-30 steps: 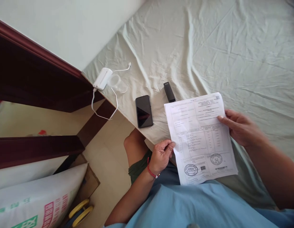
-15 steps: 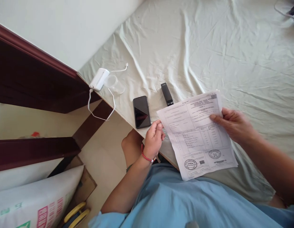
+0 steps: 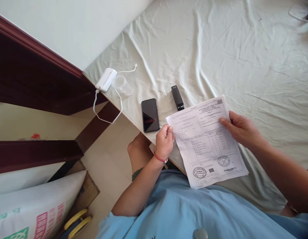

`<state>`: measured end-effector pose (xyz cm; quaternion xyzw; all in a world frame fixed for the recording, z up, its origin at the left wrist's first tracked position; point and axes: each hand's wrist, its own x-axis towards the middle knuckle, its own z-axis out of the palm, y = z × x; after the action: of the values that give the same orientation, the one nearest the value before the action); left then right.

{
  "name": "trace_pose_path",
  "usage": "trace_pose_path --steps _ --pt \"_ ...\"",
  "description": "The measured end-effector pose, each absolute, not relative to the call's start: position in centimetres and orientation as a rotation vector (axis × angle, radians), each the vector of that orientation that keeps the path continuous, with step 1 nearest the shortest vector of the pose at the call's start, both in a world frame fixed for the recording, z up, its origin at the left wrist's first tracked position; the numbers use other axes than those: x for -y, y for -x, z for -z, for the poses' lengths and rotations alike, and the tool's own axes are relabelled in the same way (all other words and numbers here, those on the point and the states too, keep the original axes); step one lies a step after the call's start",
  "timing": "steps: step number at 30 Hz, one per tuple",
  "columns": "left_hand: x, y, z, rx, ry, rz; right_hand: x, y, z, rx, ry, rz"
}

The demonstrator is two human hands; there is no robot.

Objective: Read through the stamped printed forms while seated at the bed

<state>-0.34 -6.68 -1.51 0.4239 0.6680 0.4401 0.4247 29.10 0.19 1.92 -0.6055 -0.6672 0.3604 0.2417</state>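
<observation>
Stamped, printed papers (image 3: 206,142) lie tilted over my lap and the near edge of the cloth-covered surface; doubled edges show more than one sheet. My right hand (image 3: 243,127) grips their right edge, thumb on top and fingers underneath. At the left edge, my left hand (image 3: 165,141) is closed, its thumb and curled fingers pinching the paper's margin. Just beyond the top edge lies a black stapler (image 3: 177,98). A black smartphone (image 3: 150,115) rests screen up beside my left hand.
A white power bank (image 3: 106,79) with a white cable (image 3: 95,108) sits near the surface's left edge, beside a clear plastic cup (image 3: 122,85). Dark red wooden furniture (image 3: 39,73) stands at left. Below it are a printed white sack (image 3: 44,202) and a yellow-rimmed spool (image 3: 76,223).
My left hand has shifted slightly right and up, closing onto the papers' left edge. The right hand keeps its grip. The whole view has moved slightly.
</observation>
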Motion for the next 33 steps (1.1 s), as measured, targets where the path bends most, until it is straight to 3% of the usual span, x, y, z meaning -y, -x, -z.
trace_pose_path --steps 6,14,20,33 --pt "6.5 -0.4 0.2 -1.603 -1.040 -1.076 -2.4 -25.8 -4.8 2.096 1.307 -0.342" --pt "6.8 -1.3 -0.8 -1.457 -0.921 -1.074 -3.6 -17.7 -6.4 2.602 0.846 -0.524" --pt "6.9 -1.5 -0.5 -1.440 -0.916 -1.081 -5.4 -15.9 -6.4 2.622 0.919 -0.761" --pt "4.4 -2.2 -1.3 -1.492 -0.451 -1.168 -6.7 -16.3 -5.4 2.738 1.248 -0.654"
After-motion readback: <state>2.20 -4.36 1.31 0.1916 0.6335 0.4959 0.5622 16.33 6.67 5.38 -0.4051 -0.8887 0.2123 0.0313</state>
